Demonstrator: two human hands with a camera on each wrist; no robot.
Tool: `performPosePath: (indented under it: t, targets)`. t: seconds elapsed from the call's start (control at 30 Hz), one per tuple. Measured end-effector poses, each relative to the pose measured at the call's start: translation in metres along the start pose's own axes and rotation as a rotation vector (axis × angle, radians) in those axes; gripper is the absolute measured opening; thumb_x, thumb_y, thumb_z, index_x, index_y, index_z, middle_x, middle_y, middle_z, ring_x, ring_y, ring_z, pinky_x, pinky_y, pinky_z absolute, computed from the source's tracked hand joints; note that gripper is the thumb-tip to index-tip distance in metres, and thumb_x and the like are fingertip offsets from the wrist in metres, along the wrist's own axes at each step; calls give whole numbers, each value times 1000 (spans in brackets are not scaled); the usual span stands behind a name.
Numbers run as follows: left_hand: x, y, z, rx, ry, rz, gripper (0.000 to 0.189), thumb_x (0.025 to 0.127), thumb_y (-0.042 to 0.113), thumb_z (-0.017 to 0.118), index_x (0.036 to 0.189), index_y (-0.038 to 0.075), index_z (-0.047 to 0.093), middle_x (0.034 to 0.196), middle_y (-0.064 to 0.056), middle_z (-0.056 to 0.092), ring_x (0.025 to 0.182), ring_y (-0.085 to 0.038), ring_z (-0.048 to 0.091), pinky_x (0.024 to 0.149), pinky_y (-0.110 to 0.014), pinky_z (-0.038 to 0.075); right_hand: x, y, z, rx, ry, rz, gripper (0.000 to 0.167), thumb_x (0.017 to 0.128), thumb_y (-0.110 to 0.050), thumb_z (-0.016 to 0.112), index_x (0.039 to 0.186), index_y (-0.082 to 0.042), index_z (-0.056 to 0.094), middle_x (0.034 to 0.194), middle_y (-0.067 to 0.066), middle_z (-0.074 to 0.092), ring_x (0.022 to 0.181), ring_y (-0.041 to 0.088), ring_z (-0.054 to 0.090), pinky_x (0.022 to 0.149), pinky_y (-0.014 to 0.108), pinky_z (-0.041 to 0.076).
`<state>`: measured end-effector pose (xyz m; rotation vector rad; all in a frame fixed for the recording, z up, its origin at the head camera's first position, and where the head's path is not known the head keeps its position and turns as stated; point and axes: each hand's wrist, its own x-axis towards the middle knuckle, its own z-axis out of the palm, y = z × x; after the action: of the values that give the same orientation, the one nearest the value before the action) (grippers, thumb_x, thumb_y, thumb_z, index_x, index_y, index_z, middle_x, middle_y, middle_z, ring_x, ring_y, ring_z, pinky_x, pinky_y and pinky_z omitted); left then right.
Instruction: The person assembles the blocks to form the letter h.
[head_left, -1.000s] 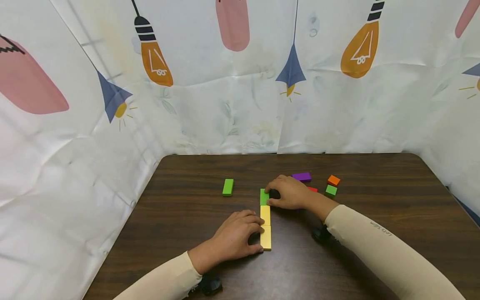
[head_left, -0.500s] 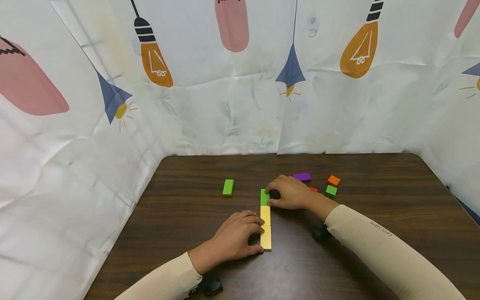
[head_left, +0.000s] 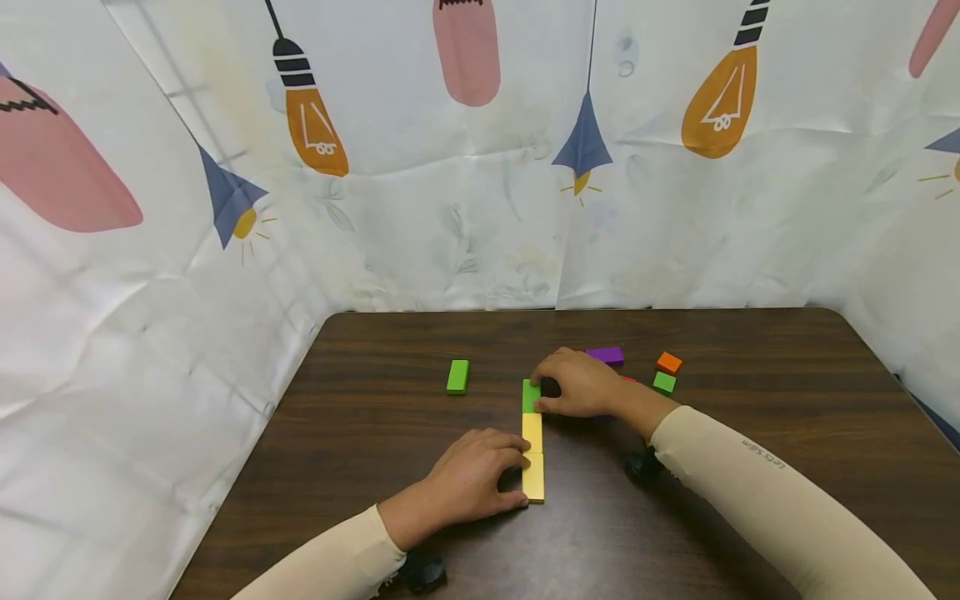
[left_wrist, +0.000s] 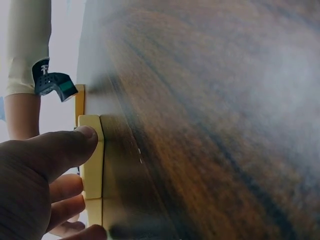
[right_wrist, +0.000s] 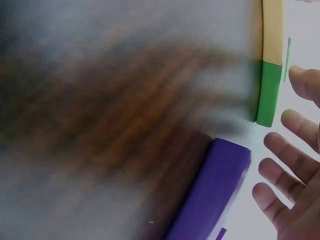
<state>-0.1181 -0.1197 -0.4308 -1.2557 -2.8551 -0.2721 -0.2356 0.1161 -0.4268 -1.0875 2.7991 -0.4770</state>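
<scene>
Two yellow blocks and a green block form a straight line on the table in the head view. My left hand [head_left: 472, 475] lies left of the near yellow block [head_left: 534, 479], thumb at its near end and index fingertip by the seam with the other yellow block [head_left: 532, 433]. In the left wrist view the thumb overlaps the yellow block [left_wrist: 94, 172]. At the far end, my right hand [head_left: 581, 383] has thumb and index fingertips at the right edge of the green block [head_left: 530, 397]. Its fingers are loosely spread beside the green block [right_wrist: 269, 95] in the right wrist view.
A second green block [head_left: 457, 377] lies at the back left. Behind my right hand are a purple block [head_left: 606, 356], a partly hidden red block [head_left: 628, 380], an orange block [head_left: 669, 362] and a small green block [head_left: 663, 382]. A printed curtain [head_left: 420, 225] borders the dark table [head_left: 360, 400].
</scene>
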Motion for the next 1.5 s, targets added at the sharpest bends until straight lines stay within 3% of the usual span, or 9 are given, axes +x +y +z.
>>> performPosePath:
  t: [0.33, 0.73, 1.2, 1.5]
  targets:
    - [-1, 0, 1, -61, -35, -32, 38, 87, 43, 81, 116, 19, 77, 133, 7, 63, 118, -14, 61, 93, -33, 53, 16, -5, -8, -16, -6, -2, 48, 93, -45, 74, 130, -14, 68, 129, 1, 66, 126, 26, 55, 103, 47, 46]
    - [-2, 1, 3, -41, -7, -22, 40, 86, 45, 81, 116, 19, 77, 133, 7, 64, 117, -14, 62, 92, -32, 53, 37, -12, -12, -15, -22, 40, 57, 93, -49, 71, 138, -14, 62, 137, 3, 62, 130, 28, 52, 103, 49, 45]
    - [-3, 2, 1, -30, -43, -53, 40, 87, 44, 81, 119, 21, 76, 136, 10, 62, 120, -12, 61, 85, -32, 56, 66, -20, -13, -23, -61, 84, 63, 94, -53, 68, 144, -17, 57, 145, 4, 56, 134, 30, 49, 103, 51, 45]
    - [-4, 2, 2, -27, -23, -34, 40, 87, 45, 81, 118, 20, 77, 135, 9, 63, 120, -12, 62, 83, -32, 57, 81, -29, -11, -27, -89, 104, 64, 94, -54, 68, 147, -19, 55, 146, 2, 56, 136, 28, 48, 103, 49, 45]
